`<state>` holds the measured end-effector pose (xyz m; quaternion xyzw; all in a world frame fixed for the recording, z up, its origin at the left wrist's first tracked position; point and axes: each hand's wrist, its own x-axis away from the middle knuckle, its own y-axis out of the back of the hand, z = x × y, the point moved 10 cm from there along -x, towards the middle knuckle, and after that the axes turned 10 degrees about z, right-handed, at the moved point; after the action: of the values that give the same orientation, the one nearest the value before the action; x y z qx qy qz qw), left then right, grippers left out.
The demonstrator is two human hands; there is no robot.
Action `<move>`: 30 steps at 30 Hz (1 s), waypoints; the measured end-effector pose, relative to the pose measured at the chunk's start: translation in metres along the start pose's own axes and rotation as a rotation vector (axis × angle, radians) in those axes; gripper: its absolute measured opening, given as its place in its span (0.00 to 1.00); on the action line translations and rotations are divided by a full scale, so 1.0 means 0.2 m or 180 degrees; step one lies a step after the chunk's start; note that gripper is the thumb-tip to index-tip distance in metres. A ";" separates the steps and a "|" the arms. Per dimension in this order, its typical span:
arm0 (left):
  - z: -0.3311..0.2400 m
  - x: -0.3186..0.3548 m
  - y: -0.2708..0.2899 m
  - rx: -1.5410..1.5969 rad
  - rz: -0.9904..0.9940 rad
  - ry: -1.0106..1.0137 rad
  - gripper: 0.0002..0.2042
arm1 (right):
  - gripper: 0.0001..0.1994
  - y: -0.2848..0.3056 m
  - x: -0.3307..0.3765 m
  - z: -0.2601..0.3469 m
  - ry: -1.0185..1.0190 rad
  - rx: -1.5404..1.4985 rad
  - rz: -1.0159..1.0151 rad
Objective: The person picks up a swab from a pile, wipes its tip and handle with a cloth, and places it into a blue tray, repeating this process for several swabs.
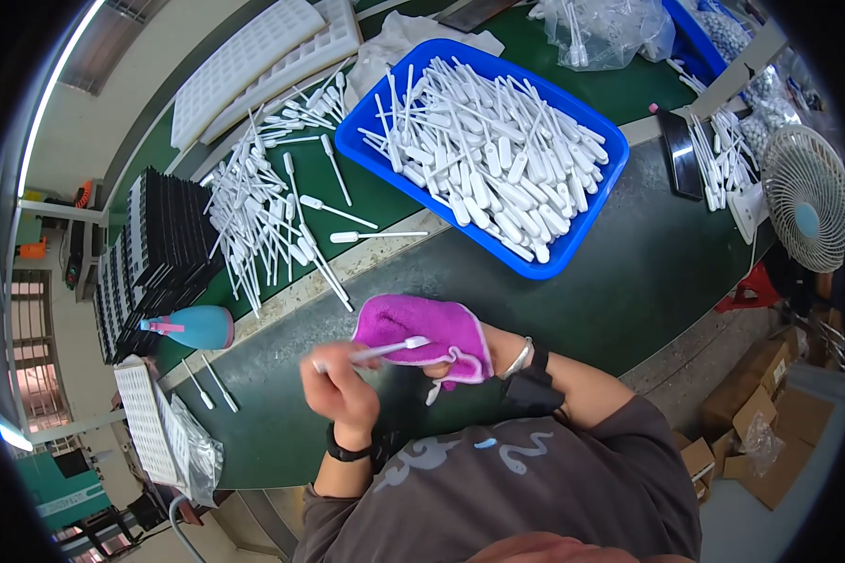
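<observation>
My left hand (339, 388) is closed round a slim white plastic stick (383, 350), whose widened tip points right over a magenta cloth (422, 319). The cloth drapes over my right hand (438, 370) and hides most of it; the few fingers that show are bent against the fabric. Part of a second white end (432, 394) pokes out below the cloth; I cannot tell what it belongs to. Beyond my hands, a blue tub (538, 269) is heaped with white sticks with flat paddle ends (497, 155).
More sticks (254, 211) lie loose left of the tub. Stacked black trays (150, 244), a blue spray bottle (202, 327) and a white perforated tray (146, 422) line the left side. At right are a phone (679, 155), a small fan (807, 211) and cardboard boxes (746, 385).
</observation>
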<state>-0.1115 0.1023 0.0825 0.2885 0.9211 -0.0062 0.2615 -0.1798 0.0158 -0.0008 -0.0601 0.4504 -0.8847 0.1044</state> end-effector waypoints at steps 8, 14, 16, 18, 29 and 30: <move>0.44 -0.07 0.11 0.0766 -0.0102 0.1526 0.11 | 0.11 0.21 0.01 -0.24 0.0089 0.0266 -0.0517; 0.27 -0.15 0.11 0.0220 -0.0044 0.0913 0.10 | 0.14 0.12 0.02 -0.33 -0.0600 -0.1288 0.0080; 0.23 -0.18 0.08 0.0169 0.0011 0.0738 0.11 | 0.11 0.03 0.03 -0.26 -0.0171 -0.1681 0.0593; 0.23 -0.21 0.05 0.0415 0.0067 0.0784 0.11 | 0.11 -0.02 0.03 -0.21 0.0043 -0.1872 0.0880; 0.38 -0.47 -0.03 0.0621 0.0151 0.1120 0.11 | 0.11 -0.04 0.00 -0.12 0.0360 -0.2298 0.1306; 0.41 -0.53 0.00 0.0708 0.0008 0.1102 0.12 | 0.11 -0.04 -0.01 -0.13 0.0371 -0.2298 0.1305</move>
<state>0.0016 0.0324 0.0640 0.3135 0.9455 -0.0579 0.0659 -0.1841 0.0406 -0.0100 0.0483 0.7393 -0.6328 0.2250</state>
